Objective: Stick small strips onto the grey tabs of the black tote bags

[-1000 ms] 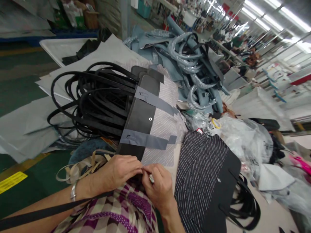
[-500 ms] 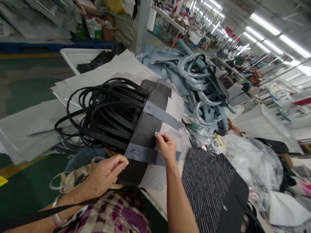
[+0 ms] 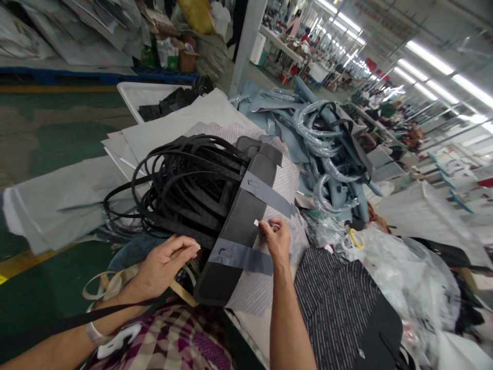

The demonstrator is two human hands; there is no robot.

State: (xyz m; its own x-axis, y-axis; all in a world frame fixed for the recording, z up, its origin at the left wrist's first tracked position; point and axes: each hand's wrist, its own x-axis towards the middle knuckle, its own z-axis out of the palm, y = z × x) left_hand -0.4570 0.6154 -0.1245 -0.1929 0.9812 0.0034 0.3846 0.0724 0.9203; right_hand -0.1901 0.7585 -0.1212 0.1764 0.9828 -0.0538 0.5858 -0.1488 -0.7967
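My right hand (image 3: 276, 239) pinches a small whitish piece (image 3: 256, 222) between thumb and fingertips, over a stack of dark grey bag panels (image 3: 250, 213). Two grey strips, an upper one (image 3: 269, 192) and a lower one (image 3: 241, 256), cross the panels, each with a small slot-shaped outline. Beside the near edge of the stack, my left hand (image 3: 165, 264) is closed, thumb against fingers; what lies in the pinch is too small to make out. Beige strips (image 3: 183, 294) hang beneath it. Black straps (image 3: 185, 185) loop out from the panels' left side.
Striped lining fabric (image 3: 287, 180) lies under the panels. To the right is a black striped piece (image 3: 339, 303), with crumpled clear plastic (image 3: 404, 272) beyond. Blue-grey parts with wrapped handles (image 3: 316, 128) are heaped behind. A white tray (image 3: 129, 95) stands at the back left.
The view has shifted, so the table sits slightly further right and lower. My right hand keeps its pinch above the panels. My left hand has drawn slightly away from the panels' edge.
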